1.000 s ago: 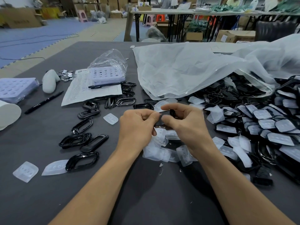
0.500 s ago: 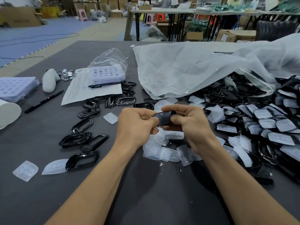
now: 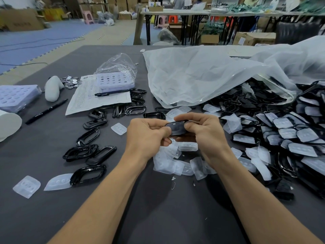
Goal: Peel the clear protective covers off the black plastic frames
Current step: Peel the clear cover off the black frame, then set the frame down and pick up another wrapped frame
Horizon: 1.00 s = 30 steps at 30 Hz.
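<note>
On the dark grey tabletop point(image 3: 44, 217), at 3 o'clock, a big heap of covered frames point(image 3: 284, 134) waits, each black outline capped with a milky clear cover. At 9 o'clock lies a smaller scatter of bare frames point(image 3: 88, 152), glossy and open in the middle. At 6 o'clock from the hands sits a litter of shed covers point(image 3: 175, 166).

Above it, the left hand point(image 3: 146, 136) and right hand point(image 3: 205, 132) hold one black frame point(image 3: 176, 128) between them, lifted off the tabletop at the centre of view. The fingers point(image 3: 191, 126) of both hands are clamped on its ends.

The step in hand looks like the start of a peel. The frame's cover appears to be in place, dark and shiny, with no lifted edge that I can see. The next move likely calls for a nail under the cover's rim while the other hand braces the frame.
</note>
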{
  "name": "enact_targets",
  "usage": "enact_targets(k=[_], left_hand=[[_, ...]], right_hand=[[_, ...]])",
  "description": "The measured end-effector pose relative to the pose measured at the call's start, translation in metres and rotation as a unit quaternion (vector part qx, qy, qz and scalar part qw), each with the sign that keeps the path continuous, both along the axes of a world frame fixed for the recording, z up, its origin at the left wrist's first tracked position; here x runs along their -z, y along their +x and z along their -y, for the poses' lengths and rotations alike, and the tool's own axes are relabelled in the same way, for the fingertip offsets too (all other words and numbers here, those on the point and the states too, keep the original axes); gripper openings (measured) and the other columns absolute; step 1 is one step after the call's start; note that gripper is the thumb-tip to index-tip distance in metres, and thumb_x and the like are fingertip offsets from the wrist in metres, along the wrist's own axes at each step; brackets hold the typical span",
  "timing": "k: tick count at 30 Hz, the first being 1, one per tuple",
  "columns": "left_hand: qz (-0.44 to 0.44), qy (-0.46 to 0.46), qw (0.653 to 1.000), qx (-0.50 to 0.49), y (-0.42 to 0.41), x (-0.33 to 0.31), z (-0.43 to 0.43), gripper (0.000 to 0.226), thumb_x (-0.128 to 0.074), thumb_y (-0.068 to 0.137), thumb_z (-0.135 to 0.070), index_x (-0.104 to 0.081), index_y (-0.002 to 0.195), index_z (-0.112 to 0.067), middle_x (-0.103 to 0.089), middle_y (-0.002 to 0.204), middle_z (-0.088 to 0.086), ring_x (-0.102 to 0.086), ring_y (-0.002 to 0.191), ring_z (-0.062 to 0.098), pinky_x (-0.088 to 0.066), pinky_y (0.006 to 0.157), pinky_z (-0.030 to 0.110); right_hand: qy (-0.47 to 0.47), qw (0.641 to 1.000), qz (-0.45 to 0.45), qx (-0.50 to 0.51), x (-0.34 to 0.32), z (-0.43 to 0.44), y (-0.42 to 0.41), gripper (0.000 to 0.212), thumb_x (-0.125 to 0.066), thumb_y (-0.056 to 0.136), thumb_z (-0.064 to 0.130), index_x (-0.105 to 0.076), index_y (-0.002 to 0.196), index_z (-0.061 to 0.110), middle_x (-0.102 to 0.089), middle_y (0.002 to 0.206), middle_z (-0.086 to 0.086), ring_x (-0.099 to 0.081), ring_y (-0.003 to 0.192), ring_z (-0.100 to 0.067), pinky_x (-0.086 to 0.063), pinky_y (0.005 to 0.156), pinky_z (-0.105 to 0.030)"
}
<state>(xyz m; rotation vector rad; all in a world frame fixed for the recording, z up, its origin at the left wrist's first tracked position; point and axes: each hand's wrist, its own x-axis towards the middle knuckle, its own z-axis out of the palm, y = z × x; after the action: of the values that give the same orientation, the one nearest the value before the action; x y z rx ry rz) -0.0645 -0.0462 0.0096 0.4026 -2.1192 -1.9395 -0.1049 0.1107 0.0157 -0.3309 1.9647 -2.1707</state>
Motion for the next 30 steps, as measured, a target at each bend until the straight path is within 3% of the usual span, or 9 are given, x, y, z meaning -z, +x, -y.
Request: enact_targets(k=[5, 9, 11, 16, 19, 21, 24, 27, 30], left_hand=[[0.014, 0.011, 1.000, 0.001, -0.001, 0.000, 0.000, 0.022, -0.074, 0.083, 0.010, -0.081, 0.078, -0.010, -0.074, 0.064, 0.013, -0.066, 0.046, 0.018, -0.055, 0.051, 0.022], [0.015, 0.010, 1.000, 0.003, 0.003, 0.000, 0.001, 0.018, -0.075, 0.082, 0.009, -0.082, 0.084, -0.008, -0.076, 0.069, 0.016, -0.069, 0.050, 0.019, -0.055, 0.052, 0.022], [0.001, 0.009, 1.000, 0.013, 0.005, -0.001, -0.002, 0.019, -0.075, 0.084, 0.004, -0.083, 0.082, -0.013, -0.077, 0.071, 0.014, -0.070, 0.054, 0.018, -0.056, 0.055, 0.023], [-0.041, -0.065, 0.996, -0.036, 0.006, 0.001, -0.003, 0.010, -0.078, 0.085, -0.025, -0.083, 0.078, -0.030, -0.078, 0.072, -0.006, -0.075, 0.064, 0.011, -0.059, 0.061, 0.023], [-0.043, -0.160, 0.983, -0.075, 0.006, 0.004, -0.002, 0.012, -0.075, 0.084, -0.026, -0.081, 0.082, -0.037, -0.075, 0.072, -0.022, -0.071, 0.070, -0.005, -0.054, 0.068, 0.018], [-0.045, -0.204, 0.975, -0.079, 0.008, 0.005, -0.005, 0.015, -0.072, 0.084, -0.026, -0.081, 0.089, -0.038, -0.073, 0.075, -0.030, -0.069, 0.077, -0.009, -0.052, 0.072, 0.016], [-0.050, -0.275, 0.956, -0.090, 0.008, 0.006, -0.006, 0.023, -0.070, 0.085, -0.025, -0.079, 0.101, -0.039, -0.071, 0.083, -0.034, -0.068, 0.090, -0.006, -0.049, 0.088, 0.017], [-0.035, -0.337, 0.937, -0.083, 0.004, 0.010, -0.007, 0.035, -0.070, 0.087, -0.022, -0.076, 0.118, -0.037, -0.070, 0.124, -0.021, -0.061, 0.122, 0.006, -0.034, 0.102, 0.016], [-0.021, -0.382, 0.922, -0.051, 0.001, 0.016, -0.007, 0.046, -0.072, 0.088, -0.021, -0.069, 0.133, -0.032, -0.054, 0.151, -0.008, -0.038, 0.146, 0.008, -0.023, 0.109, 0.017]], right_hand=[[0.197, 0.958, -0.204, 0.045, 0.001, -0.003, 0.004, 0.042, -0.067, 0.079, -0.003, -0.079, 0.105, 0.028, -0.077, 0.098, 0.017, -0.072, 0.097, -0.004, -0.058, 0.082, -0.020], [0.337, 0.892, -0.300, 0.032, -0.003, -0.002, 0.011, 0.048, -0.079, 0.071, 0.007, -0.077, 0.105, 0.041, -0.073, 0.095, 0.018, -0.064, 0.094, -0.001, -0.048, 0.082, -0.011], [0.354, 0.885, -0.297, 0.057, -0.007, -0.005, 0.012, 0.046, -0.081, 0.072, 0.011, -0.077, 0.107, 0.041, -0.073, 0.099, 0.014, -0.064, 0.094, -0.003, -0.049, 0.084, -0.015], [0.375, 0.894, -0.219, 0.110, -0.018, -0.041, 0.006, 0.038, -0.085, 0.073, 0.018, -0.080, 0.107, 0.034, -0.071, 0.092, 0.025, -0.058, 0.081, 0.019, -0.038, 0.073, 0.004], [0.455, 0.863, -0.171, 0.142, -0.026, -0.081, -0.003, 0.036, -0.087, 0.075, 0.026, -0.079, 0.109, 0.035, -0.074, 0.097, 0.016, -0.058, 0.068, 0.006, -0.039, 0.067, -0.010], [0.492, 0.840, -0.153, 0.170, -0.031, -0.106, -0.011, 0.035, -0.086, 0.076, 0.023, -0.079, 0.109, 0.033, -0.074, 0.116, 0.007, -0.066, 0.090, -0.010, -0.041, 0.078, -0.017], [0.570, 0.800, -0.114, 0.152, -0.040, -0.131, -0.021, 0.037, -0.078, 0.081, 0.015, -0.077, 0.113, 0.033, -0.055, 0.151, 0.008, -0.052, 0.136, -0.020, -0.038, 0.103, -0.029], [0.636, 0.761, -0.073, 0.104, -0.043, -0.137, -0.024, 0.044, -0.072, 0.083, 0.009, -0.074, 0.118, 0.035, -0.041, 0.163, 0.004, -0.044, 0.144, -0.023, -0.036, 0.113, -0.033], [0.633, 0.762, -0.077, 0.114, -0.042, -0.136, -0.024, 0.057, -0.067, 0.080, 0.000, -0.072, 0.124, 0.036, -0.038, 0.164, 0.005, -0.045, 0.144, -0.025, -0.036, 0.118, -0.037]])
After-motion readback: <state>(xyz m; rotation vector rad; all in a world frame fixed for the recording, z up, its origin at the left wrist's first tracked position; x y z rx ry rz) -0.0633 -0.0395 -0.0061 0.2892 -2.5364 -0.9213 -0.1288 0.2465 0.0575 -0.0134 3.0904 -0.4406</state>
